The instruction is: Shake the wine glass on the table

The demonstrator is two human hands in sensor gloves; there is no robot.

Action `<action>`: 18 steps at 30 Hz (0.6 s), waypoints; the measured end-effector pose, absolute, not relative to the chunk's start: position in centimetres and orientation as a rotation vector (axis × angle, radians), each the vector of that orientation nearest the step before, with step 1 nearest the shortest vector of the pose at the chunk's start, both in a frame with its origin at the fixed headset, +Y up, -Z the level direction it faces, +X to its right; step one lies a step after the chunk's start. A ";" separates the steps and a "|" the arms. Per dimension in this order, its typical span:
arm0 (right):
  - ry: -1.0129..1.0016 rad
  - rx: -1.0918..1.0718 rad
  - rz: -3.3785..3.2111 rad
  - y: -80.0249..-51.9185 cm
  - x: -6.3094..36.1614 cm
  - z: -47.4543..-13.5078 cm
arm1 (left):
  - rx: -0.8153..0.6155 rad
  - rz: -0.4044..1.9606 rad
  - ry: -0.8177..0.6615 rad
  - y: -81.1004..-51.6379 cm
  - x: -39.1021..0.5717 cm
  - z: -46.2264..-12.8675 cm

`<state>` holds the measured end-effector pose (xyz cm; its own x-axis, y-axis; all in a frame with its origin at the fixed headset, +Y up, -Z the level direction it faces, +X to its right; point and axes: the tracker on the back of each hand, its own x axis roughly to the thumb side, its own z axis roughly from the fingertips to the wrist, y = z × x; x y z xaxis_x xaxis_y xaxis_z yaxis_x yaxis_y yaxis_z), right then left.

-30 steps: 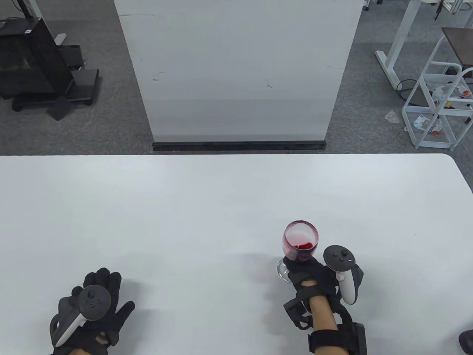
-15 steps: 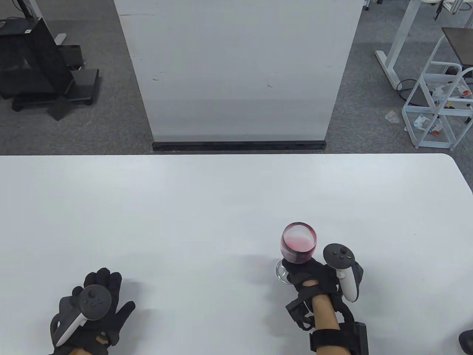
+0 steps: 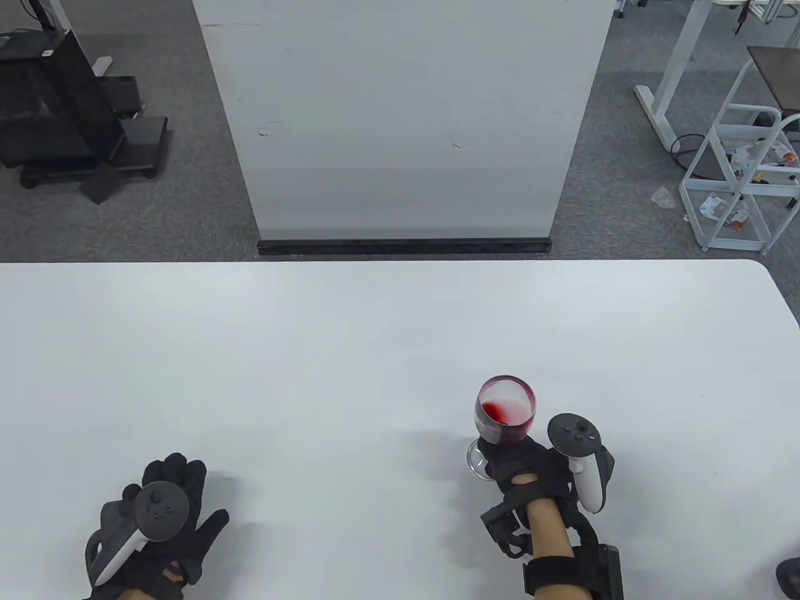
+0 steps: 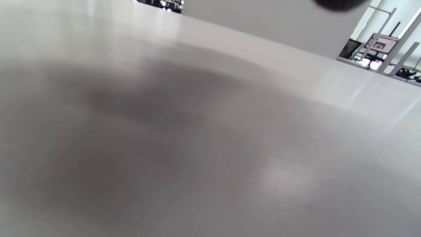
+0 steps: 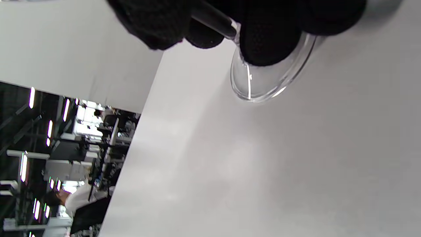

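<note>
Since half a second ago, wine in the wine glass [image 3: 505, 410] has pooled left; swirling is judged underway. Stem gripped by right hand [image 3: 525, 469], base on table [image 3: 375, 350]. Left hand [image 3: 164, 519] lies flat, fingers spread.

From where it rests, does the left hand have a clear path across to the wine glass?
Probably yes. Only bare table lies between the left hand and the wine glass, though the right hand already grips its stem.

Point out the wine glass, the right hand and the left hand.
wine glass [image 3: 506, 409]: table view, on the bowl.
right hand [image 3: 522, 465]: table view, back of the glove.
left hand [image 3: 181, 500]: table view, gloved fingers.
</note>
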<state>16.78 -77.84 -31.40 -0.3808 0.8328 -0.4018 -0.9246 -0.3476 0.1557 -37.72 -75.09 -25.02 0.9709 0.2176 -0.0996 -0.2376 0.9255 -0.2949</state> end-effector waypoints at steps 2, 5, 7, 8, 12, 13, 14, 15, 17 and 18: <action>0.375 -0.348 1.926 -78.0 16.9 -31.2 | -0.310 0.236 0.067 -75.1 -37.7 -25.0; 0.313 -0.339 1.873 -78.6 16.3 -31.1 | -0.321 0.227 0.067 -75.2 -37.6 -25.1; 0.384 -0.320 1.867 -78.1 16.2 -31.3 | -0.319 0.227 0.067 -75.1 -37.6 -25.1; 0.415 -0.308 1.911 -78.0 16.4 -31.3 | -0.314 0.229 0.067 -75.1 -37.7 -25.0; 0.287 -0.356 1.924 -78.4 16.4 -31.0 | -0.309 0.229 0.068 -75.0 -37.7 -25.0; 0.298 -0.351 1.898 -78.6 16.3 -31.0 | -0.313 0.227 0.067 -75.1 -37.6 -25.0; 0.322 -0.340 1.869 -78.5 16.3 -31.1 | -0.316 0.225 0.067 -75.1 -37.6 -25.0; 0.364 -0.337 1.860 -78.2 16.4 -31.2 | -0.316 0.224 0.066 -75.1 -37.6 -25.0; 0.406 -0.312 1.915 -78.1 16.7 -31.2 | -0.312 0.227 0.065 -75.1 -37.6 -25.0; 0.371 -0.333 1.914 -78.2 16.6 -31.1 | -0.309 0.229 0.065 -75.0 -37.6 -25.0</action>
